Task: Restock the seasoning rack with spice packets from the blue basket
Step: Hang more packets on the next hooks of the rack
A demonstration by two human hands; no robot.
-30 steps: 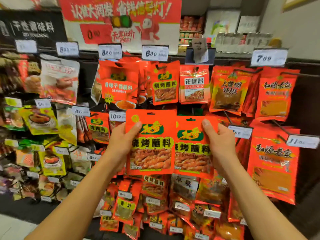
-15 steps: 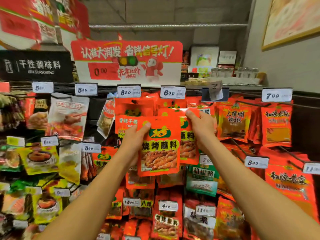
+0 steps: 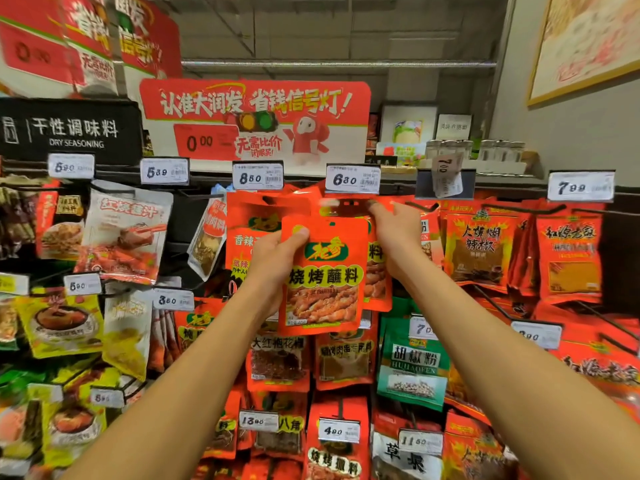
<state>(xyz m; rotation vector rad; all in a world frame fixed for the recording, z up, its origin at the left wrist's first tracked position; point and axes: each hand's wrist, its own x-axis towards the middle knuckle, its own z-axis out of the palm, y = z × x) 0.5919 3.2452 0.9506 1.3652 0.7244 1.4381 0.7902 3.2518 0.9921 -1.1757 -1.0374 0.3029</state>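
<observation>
Both hands, left and right, grip orange spice packets before crowded pegs, under the 6.80 tag.

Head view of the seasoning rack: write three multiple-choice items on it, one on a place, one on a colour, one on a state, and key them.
1. Where is the right hand?
A. Down by the green packet
B. Up at the top of the packet behind, under the 6.80 price tag
C. At the black dry seasoning sign

2. What colour is the packet in the left hand?
A. Orange-red
B. Green
C. Yellow

3. How is the front packet held?
A. It hangs on a hook, untouched
B. It lies flat on a shelf
C. The left hand grips its left edge, thumb on its face

Key: 1 B, the fingers reach the rear packet top just below the 6.80 tag. 2 A, its face is orange-red with a green logo. 3 C, the thumb presses the upper left corner.
</observation>
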